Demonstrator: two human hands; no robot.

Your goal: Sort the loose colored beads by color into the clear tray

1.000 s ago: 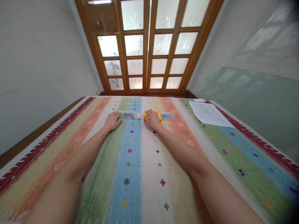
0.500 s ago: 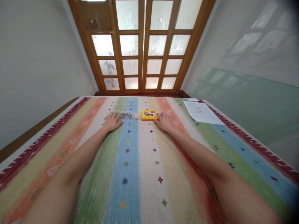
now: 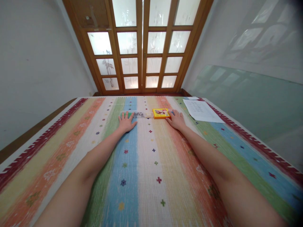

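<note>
A row of small things lies across the striped cloth at the far part of the table. My left hand (image 3: 127, 123) rests on the row's left end with its fingers spread, over a clear packet (image 3: 139, 115) that shows green under the fingertips and dark bits further along. A small beige piece (image 3: 148, 115) sits between the packet and a yellow printed box (image 3: 161, 113). At the box's right end lies my right hand (image 3: 177, 120), fingers stretched out and thumb touching the box's near corner. Something blue, mostly hidden, shows under its fingers.
White printed sheets (image 3: 202, 110) lie on the cloth (image 3: 144, 164) at the far right. Beyond the table stand wooden doors (image 3: 143, 44) with frosted panes. A pale glass panel (image 3: 248, 101) leans along the right wall.
Both hands and the whole row, yellow box and clear packet included, have slid to the right across the cloth's stripes. The view has shifted slightly.
</note>
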